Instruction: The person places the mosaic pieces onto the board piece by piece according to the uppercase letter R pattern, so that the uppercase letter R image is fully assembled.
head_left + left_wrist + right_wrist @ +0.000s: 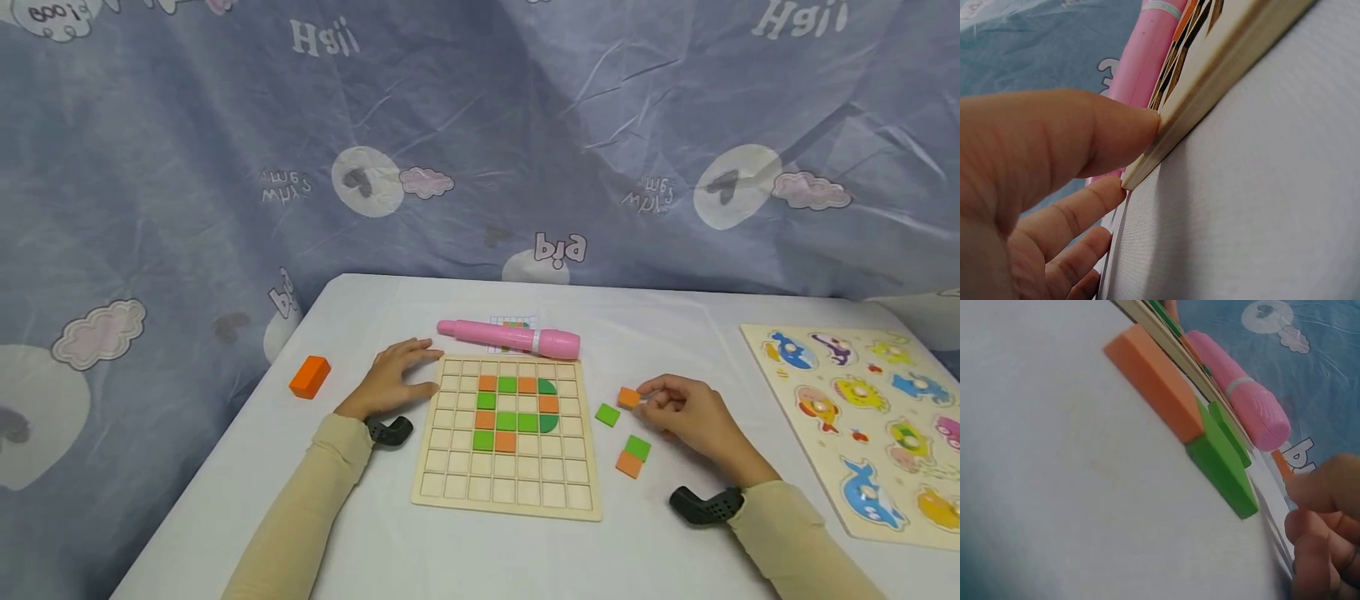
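Note:
A wooden grid board (517, 512) lies mid-table, with several orange and green square tiles and two dark green rounded pieces (548, 423) set in its cells. My left hand (393, 379) rests at the board's upper left edge; in the left wrist view its thumb (1116, 134) and a fingertip touch the rim. Right of the board, my right hand (686, 417) pinches an orange square tile (628, 398) by its edge, with the fingers curled. Close by lie a loose green tile (607, 415), another green tile (637, 448) and an orange tile (628, 464) touching it.
A pink pen-shaped wand (510, 336) lies behind the board, over a small printed card (517, 320). An orange block (310, 377) sits at the table's left. On the right is a wooden animal puzzle board (825, 442). A patterned blue cloth (480, 125) hangs behind the table.

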